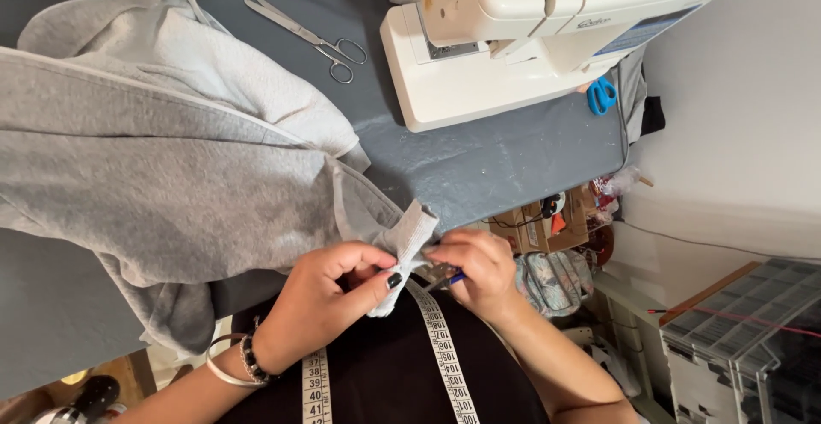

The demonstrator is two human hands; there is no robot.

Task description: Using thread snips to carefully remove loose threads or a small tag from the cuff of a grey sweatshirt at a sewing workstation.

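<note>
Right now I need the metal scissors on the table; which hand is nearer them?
Left. The left hand lies below the metal scissors, pinching the grey cuff; the right hand sits farther right.

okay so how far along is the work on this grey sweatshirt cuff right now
Early, by the look of it. Done: the grey sweatshirt is spread on the table with its ribbed cuff pulled to the edge. In hand: the left hand pinches the cuff while the right hand works a small blue-handled tool at it. Left: the sewing machine has no fabric under it, and the scissors lie untouched.
</note>
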